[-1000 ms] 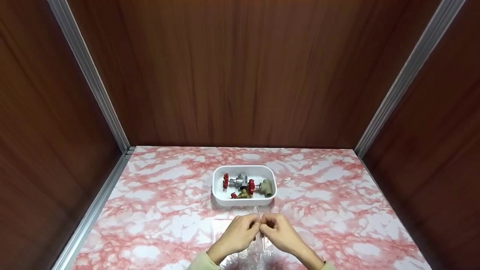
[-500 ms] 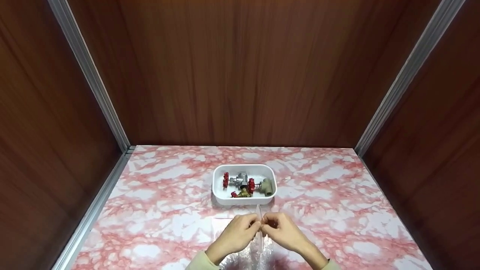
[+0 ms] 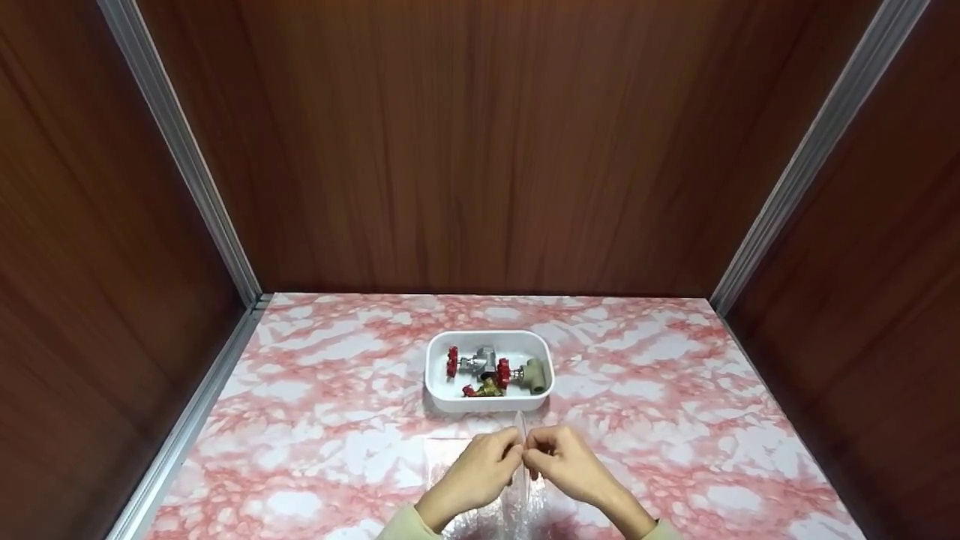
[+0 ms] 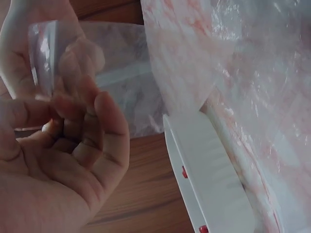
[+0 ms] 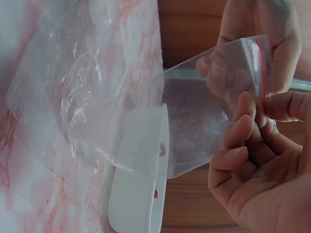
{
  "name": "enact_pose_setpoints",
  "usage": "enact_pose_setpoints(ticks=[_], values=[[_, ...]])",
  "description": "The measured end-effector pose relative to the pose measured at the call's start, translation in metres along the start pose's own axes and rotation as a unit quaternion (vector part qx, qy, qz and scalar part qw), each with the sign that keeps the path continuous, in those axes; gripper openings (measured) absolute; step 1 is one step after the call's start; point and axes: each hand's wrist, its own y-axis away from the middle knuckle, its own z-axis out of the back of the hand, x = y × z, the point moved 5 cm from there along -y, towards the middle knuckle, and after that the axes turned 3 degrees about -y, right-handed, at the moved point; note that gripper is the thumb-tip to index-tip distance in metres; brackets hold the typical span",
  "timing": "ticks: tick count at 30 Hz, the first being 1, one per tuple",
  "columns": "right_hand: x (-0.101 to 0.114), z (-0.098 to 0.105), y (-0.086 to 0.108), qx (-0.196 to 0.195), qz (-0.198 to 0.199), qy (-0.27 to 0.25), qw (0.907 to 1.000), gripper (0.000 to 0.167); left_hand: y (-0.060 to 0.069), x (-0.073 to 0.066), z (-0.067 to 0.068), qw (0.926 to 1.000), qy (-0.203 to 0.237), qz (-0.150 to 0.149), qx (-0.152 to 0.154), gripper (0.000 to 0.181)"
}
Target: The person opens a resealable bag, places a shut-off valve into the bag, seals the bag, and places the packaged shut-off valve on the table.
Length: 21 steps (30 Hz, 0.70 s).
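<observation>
My left hand (image 3: pixel 478 471) and right hand (image 3: pixel 570 466) meet in front of the white tub, pinching the top edge of a clear zip-lock bag (image 5: pixel 192 111). A red line runs along the bag's mouth in the right wrist view, close to my fingertips. The bag hangs flat and see-through between the hands; it looks edge-on in the head view. Whether its mouth is parted I cannot tell. More clear plastic bags (image 5: pixel 63 92) lie on the table below, partly covered by my hands in the head view.
Just beyond the hands, the white tub (image 3: pixel 487 405) holds a silver valve (image 3: pixel 484 361) with a red handwheel, a grey-green valve (image 3: pixel 535 375) with a red handwheel, and a small brass valve (image 3: pixel 490 388). Brown wood-grain panels (image 3: pixel 480 150) enclose the marbled table (image 3: pixel 300 420).
Both hands have shifted slightly to the right along the bag's edge, still pinching it. The tub and its valves stay where they were.
</observation>
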Motion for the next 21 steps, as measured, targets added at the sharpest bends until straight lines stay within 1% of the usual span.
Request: enact_pose_setpoints(ticks=[4,12,16,21], values=[[0.0003,-0.0002,0.0002,-0.003,-0.001,0.001,1.0000,0.021,-0.0001,-0.0017,-0.0021,0.9999,-0.008,-0.007,-0.010,0.022],[-0.0017,0.0004,-0.0007,-0.003,-0.007,0.004,1.0000,0.020,-0.0016,-0.0031,-0.0021,0.9980,-0.042,-0.038,-0.027,0.021],[-0.0042,-0.0001,-0.0010,0.000,-0.007,-0.005,1.0000,0.019,-0.0025,-0.0022,-0.0028,0.9979,-0.045,-0.039,-0.026,0.020],[-0.0062,-0.0007,-0.0009,0.001,0.003,-0.026,0.9997,0.018,-0.0031,-0.0016,-0.0032,0.9986,-0.036,-0.032,-0.018,0.020]])
